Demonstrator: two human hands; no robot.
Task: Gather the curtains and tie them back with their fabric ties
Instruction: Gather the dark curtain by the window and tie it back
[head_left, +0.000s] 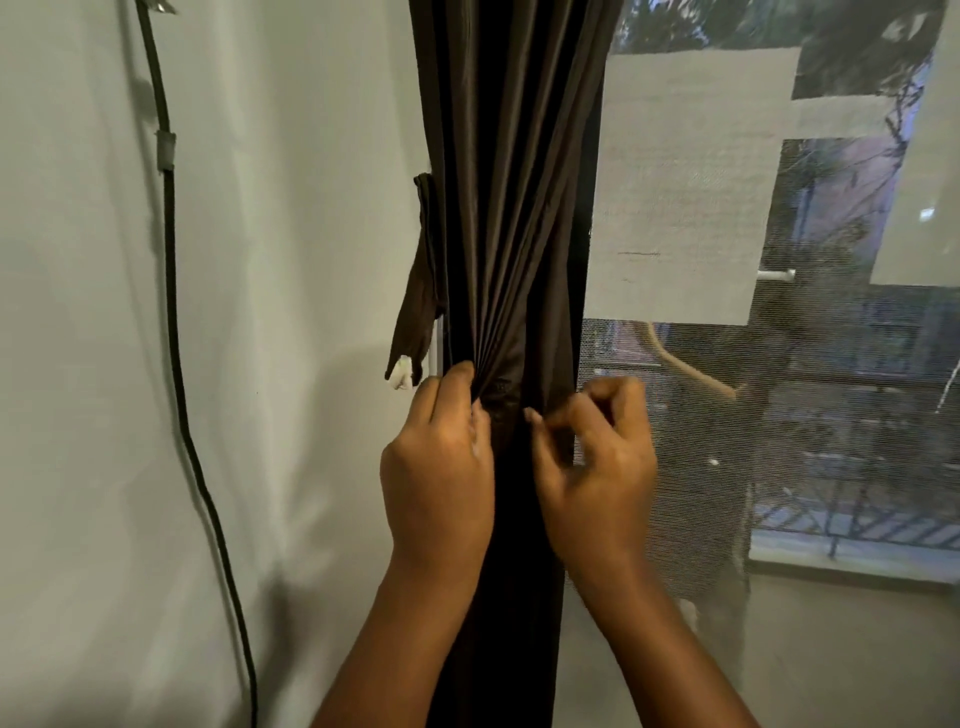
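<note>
So the dark curtain (498, 234) is already bunched into a tight column between the wall (291, 312) and the window (779, 415). The left hand (439, 467) has its fingers (457, 376) clamped on the pleats, probably to stop the bundle spreading. The right hand (597, 457) sits at the curtain's other edge with fingers curled together, pinching something small, can't tell what. The fabric tie (415, 312) dangles loose just left of the curtain, not wrapped around yet.
</note>
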